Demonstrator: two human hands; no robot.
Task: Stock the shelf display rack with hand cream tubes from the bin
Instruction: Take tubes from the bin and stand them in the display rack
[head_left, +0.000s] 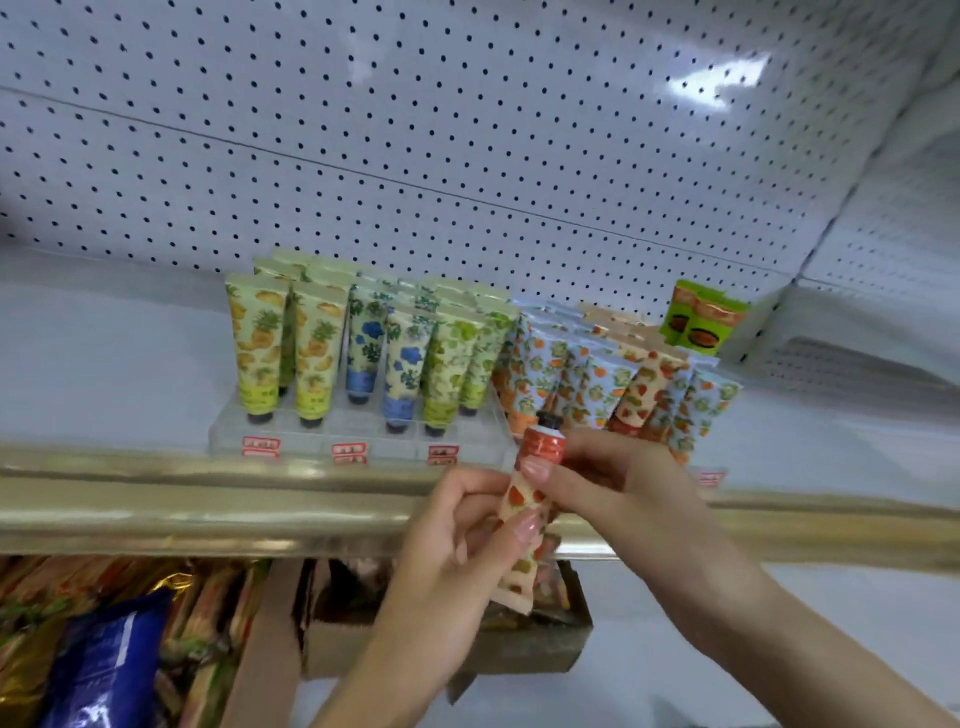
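A cream hand cream tube (530, 499) with red fruit print and a red band near its black cap is held cap-up in front of the shelf edge. My left hand (467, 535) grips its lower body, and my right hand (597, 478) pinches it just below the cap. Behind them, the clear display rack (291, 431) on the shelf holds rows of standing tubes: pineapple-print tubes (260, 343) at the left, blue-flower tubes (366, 343), green ones (452, 358), then orange-print tubes (597, 379) at the right. A cardboard bin (519, 649) sits on the shelf below, partly hidden by my hands.
A gold shelf rail (156, 509) runs across the front. White pegboard (415, 130) backs the shelf. A green and orange pack (704, 317) stands behind the rack at the right. Snack bags, one of them blue (104, 654), fill the lower shelf at the left.
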